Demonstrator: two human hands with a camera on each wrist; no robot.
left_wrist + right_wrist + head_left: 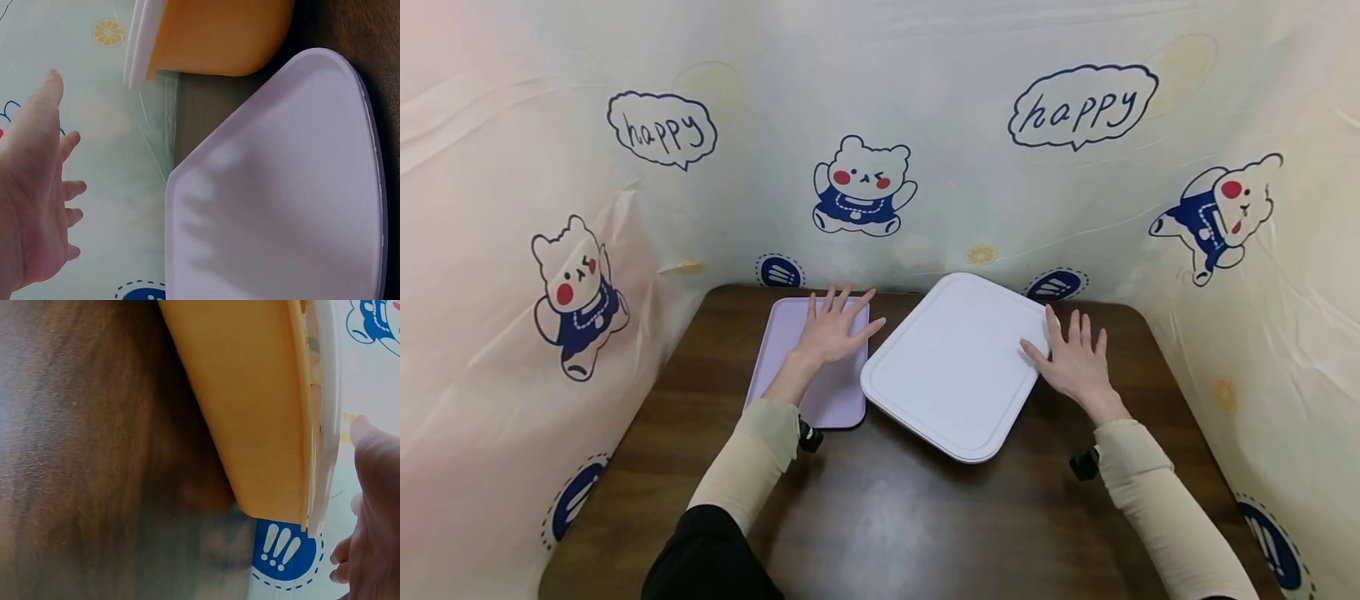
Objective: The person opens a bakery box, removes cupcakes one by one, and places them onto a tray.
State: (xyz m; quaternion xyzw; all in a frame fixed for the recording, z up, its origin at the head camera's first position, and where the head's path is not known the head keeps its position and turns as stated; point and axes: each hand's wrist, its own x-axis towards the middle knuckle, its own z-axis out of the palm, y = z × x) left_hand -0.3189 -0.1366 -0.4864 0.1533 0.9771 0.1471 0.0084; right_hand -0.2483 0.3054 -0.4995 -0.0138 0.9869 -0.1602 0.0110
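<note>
Head view: spread hands above a lilac tray and beside a lidded box

The box [250,412], orange under a white lid [955,367], sits turned askew on the far half of the tabletop [895,525], its long axis running from near left to far right. Small coloured patches show at the seam between rim and lid; its inside is hidden. Just left lies the shallow tray [835,392], long axis near to far, its visible floor carrying only shadow. The left hand [829,335] hangs over it, grip fully spread, holding nothing. The right hand [1075,362] is at the lid's far right edge, grip equally splayed, with hold of nothing; whether it touches cannot be told.
</note>
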